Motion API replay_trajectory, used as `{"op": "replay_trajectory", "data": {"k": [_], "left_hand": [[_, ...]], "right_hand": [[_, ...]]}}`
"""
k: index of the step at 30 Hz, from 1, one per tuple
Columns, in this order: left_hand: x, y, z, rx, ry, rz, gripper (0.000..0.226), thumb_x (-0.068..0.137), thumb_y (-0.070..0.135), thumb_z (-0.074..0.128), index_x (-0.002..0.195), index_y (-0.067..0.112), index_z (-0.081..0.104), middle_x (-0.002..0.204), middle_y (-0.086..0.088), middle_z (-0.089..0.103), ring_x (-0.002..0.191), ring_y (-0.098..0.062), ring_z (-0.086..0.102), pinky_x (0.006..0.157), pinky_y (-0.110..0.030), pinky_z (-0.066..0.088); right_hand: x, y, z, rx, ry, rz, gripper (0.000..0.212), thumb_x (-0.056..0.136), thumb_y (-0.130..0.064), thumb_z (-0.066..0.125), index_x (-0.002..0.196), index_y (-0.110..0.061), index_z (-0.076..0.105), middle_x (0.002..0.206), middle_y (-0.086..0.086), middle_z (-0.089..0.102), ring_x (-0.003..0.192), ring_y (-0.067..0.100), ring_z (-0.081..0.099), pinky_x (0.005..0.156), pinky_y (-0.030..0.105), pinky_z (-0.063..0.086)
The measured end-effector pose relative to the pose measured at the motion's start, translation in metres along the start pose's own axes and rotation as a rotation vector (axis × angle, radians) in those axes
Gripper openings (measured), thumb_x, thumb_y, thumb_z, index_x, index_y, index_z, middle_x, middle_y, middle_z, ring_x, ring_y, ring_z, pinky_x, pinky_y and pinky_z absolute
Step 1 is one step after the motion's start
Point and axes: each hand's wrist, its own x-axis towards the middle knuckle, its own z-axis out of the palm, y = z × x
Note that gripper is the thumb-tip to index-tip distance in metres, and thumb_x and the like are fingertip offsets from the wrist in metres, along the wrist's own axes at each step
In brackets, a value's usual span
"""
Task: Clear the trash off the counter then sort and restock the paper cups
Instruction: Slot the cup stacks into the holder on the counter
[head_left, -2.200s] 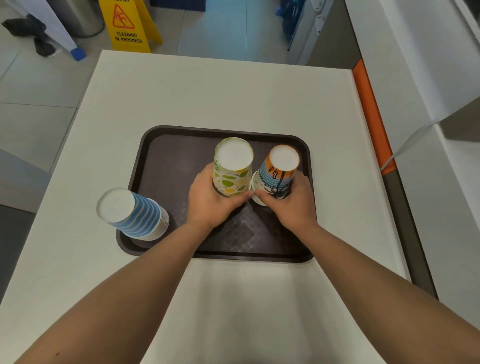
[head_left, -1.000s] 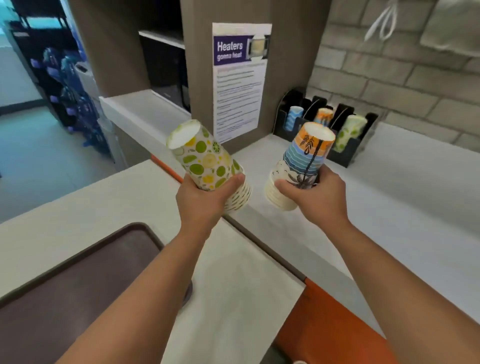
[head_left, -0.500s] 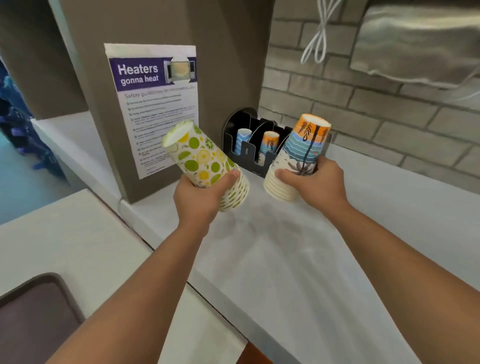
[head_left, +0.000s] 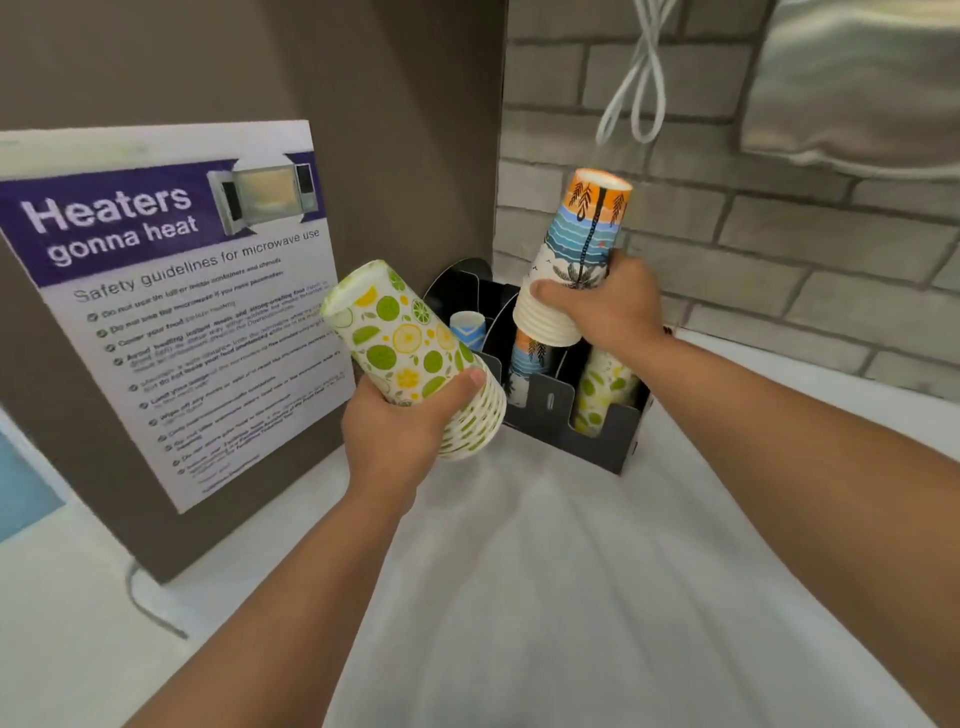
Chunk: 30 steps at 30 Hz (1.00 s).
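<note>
My left hand (head_left: 400, 436) grips a stack of lime-and-lemon print cups (head_left: 410, 358), tilted with its base up and to the left. My right hand (head_left: 602, 306) holds a stack of beach-print cups (head_left: 576, 254) upside down, just above the black cup holder (head_left: 597, 431) in the corner. The holder's slots hold blue chevron cups (head_left: 467, 330) on the left, beach-print cups (head_left: 527, 364) in the middle and lime-print cups (head_left: 602, 389) on the right. The beach stack hovers over the middle slot.
A brown panel with a microwave safety poster (head_left: 176, 291) stands to the left of the holder. Behind is a grey brick wall (head_left: 779, 249) with a hanging white cable (head_left: 639, 78) and a steel dispenser (head_left: 857, 78). The white counter (head_left: 545, 597) stretches toward me.
I lifted both cup stacks off the brown tray, turned right to the back counter and came closer. The beach-print stack has risen over the holder's middle slot.
</note>
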Motion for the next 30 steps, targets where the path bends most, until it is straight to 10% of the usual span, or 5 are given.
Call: {"op": "replay_trajectory", "data": {"k": [15,20,30], "left_hand": [[0.045,-0.017,0.004,-0.061,-0.057,-0.059,0.058,0.058,0.031,0.092,0.11,0.025,0.067,0.102,0.014,0.072,0.092,-0.002,0.068,0.075,-0.023,0.055],[0.046,-0.017,0.007,-0.072,-0.063,-0.067,0.06,0.058,0.031,0.091,0.112,0.025,0.066,0.102,0.015,0.071,0.088,0.003,0.066,0.066,-0.016,0.05],[0.046,-0.017,0.011,-0.061,-0.058,-0.058,0.062,0.057,0.032,0.092,0.112,0.024,0.065,0.103,0.013,0.071,0.091,-0.002,0.067,0.071,-0.021,0.053]], "right_hand": [[0.044,0.053,0.058,-0.261,-0.015,-0.063,0.073,0.06,-0.043,0.083,0.119,-0.017,0.05,0.111,0.002,0.067,0.097,0.022,0.064,0.074,0.028,0.046],[0.041,0.06,0.067,-0.638,0.029,-0.09,0.09,0.06,-0.073,0.068,0.123,-0.014,0.045,0.117,0.01,0.06,0.112,0.03,0.051,0.094,0.039,0.036],[0.025,0.061,0.061,-0.89,-0.006,-0.053,0.093,0.049,-0.094,0.051,0.099,-0.016,0.058,0.095,0.004,0.06,0.105,0.027,0.043,0.086,0.038,0.028]]}}
